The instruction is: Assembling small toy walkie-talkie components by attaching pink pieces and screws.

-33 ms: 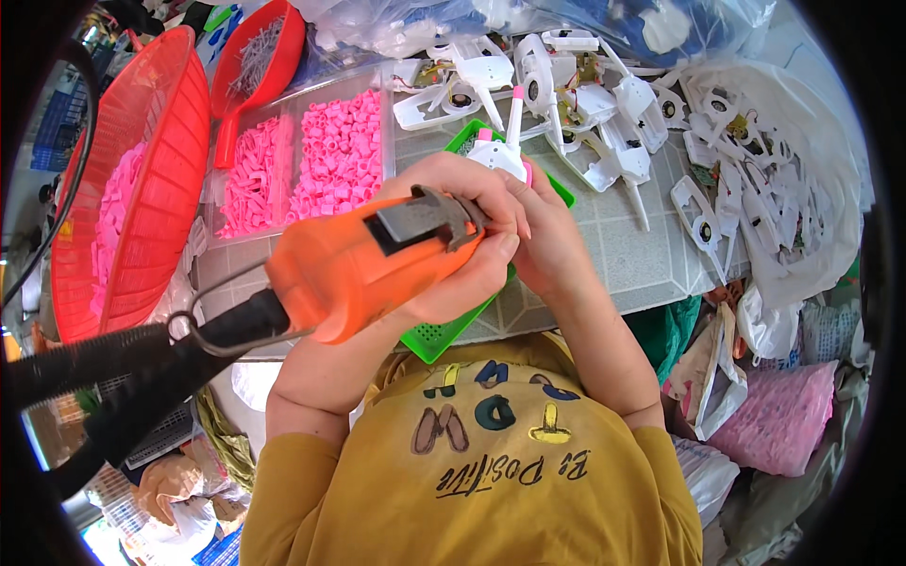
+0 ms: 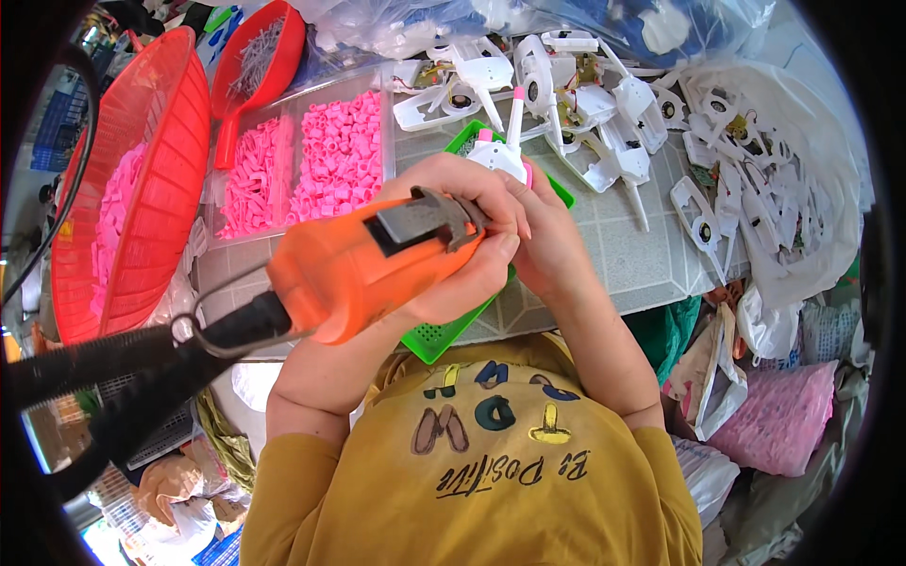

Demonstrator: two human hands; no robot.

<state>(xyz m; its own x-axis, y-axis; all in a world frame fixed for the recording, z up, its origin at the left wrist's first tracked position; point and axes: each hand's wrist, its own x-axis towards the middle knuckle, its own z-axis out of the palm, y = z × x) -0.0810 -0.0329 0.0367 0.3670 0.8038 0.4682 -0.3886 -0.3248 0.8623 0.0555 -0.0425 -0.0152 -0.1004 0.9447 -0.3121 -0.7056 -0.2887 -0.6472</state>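
My left hand (image 2: 467, 203) is wrapped round the front of an orange electric screwdriver (image 2: 344, 269), whose black cord end points to the lower left. My right hand (image 2: 547, 226) meets it fingertip to fingertip and grips a white plastic housing (image 2: 498, 155) with a thin upright stem and pink end pieces. The tool's tip and the lower part of the housing are hidden by my fingers. Under both hands lies a bright green basket (image 2: 436, 338), partly covered by them and by the tool.
Left stand a red basket (image 2: 175, 189) of pink parts, a red scoop (image 2: 288, 52) of screws and a clear tray (image 2: 387, 151) of small pink pieces. White housings (image 2: 628, 160) with wiring lie at the far right, beside a filled white bag (image 2: 830, 179). A coiled cord (image 2: 90, 354) hangs left.
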